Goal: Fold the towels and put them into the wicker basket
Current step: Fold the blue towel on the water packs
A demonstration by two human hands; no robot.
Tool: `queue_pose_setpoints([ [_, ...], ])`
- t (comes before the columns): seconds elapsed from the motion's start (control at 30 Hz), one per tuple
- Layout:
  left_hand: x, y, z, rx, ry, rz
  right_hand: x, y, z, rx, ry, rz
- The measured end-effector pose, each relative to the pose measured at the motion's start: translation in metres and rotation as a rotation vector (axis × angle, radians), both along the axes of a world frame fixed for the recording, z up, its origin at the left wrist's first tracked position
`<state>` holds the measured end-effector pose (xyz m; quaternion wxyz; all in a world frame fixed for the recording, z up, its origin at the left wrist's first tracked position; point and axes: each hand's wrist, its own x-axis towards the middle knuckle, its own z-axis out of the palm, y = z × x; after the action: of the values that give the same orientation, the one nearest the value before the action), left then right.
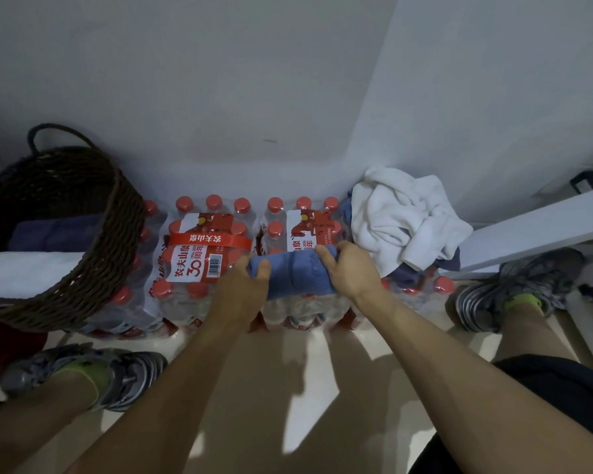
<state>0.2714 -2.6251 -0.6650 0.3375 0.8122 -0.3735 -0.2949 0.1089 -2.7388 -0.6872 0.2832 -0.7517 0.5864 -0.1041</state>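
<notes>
A folded blue towel (293, 273) lies across the top of shrink-wrapped water bottle packs (199, 254). My left hand (245, 289) grips its left end and my right hand (344, 270) grips its right end. A dark wicker basket (93, 234) stands at the left, tilted toward me, with a folded blue towel (55, 232) and a folded white towel (28, 273) inside. A crumpled white towel (404, 213) sits in a heap at the right, with bits of blue cloth (449, 261) showing under it.
The bottle packs with red caps stand against a white wall (254, 97). A white board (541, 227) juts in from the right. My two feet in grey shoes, left foot (93, 374) and right foot (514, 292), rest on the pale floor on either side.
</notes>
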Motion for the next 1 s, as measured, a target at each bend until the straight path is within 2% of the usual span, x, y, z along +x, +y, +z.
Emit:
queue_pose_setpoints([
  [0.13,0.000,0.000,-0.001,-0.014,0.306,0.160,-0.004,0.002,0.004,0.013,0.002,0.017],
  [0.23,-0.002,0.005,-0.005,-0.105,0.132,0.177,-0.007,0.004,0.005,0.030,-0.021,0.013],
  [0.27,-0.004,0.006,-0.007,-0.139,0.161,0.207,-0.008,0.005,0.006,0.043,-0.032,0.006],
  [0.3,-0.005,0.005,-0.006,-0.157,0.294,0.274,-0.008,0.006,0.006,0.057,-0.044,-0.004],
  [0.4,-0.002,-0.003,0.009,-0.076,0.898,0.474,-0.010,0.008,0.007,0.073,-0.082,-0.039],
  [0.43,0.000,-0.006,0.016,-0.080,1.066,0.474,-0.011,0.009,0.008,0.079,-0.089,-0.051],
  [0.47,0.003,-0.008,0.021,-0.085,1.142,0.451,-0.013,0.009,0.009,0.086,-0.091,-0.064],
  [0.53,0.004,-0.015,0.029,-0.007,1.084,0.393,-0.015,0.010,0.010,0.098,-0.097,-0.084],
  [0.63,0.000,-0.026,0.032,0.194,0.821,0.335,-0.013,0.012,0.010,0.093,-0.114,-0.094],
  [0.73,-0.006,-0.032,0.033,0.234,0.659,0.254,-0.011,0.014,0.010,0.099,-0.115,-0.106],
  [0.83,-0.009,-0.032,0.031,0.112,0.352,0.210,-0.011,0.016,0.009,0.107,-0.120,-0.132],
  [0.93,-0.010,-0.032,0.040,-0.175,0.246,0.121,-0.013,0.015,0.012,0.187,-0.200,-0.176],
  [1.0,-0.010,-0.035,0.051,-0.289,0.162,-0.005,-0.014,0.011,0.016,0.346,-0.333,-0.222],
])
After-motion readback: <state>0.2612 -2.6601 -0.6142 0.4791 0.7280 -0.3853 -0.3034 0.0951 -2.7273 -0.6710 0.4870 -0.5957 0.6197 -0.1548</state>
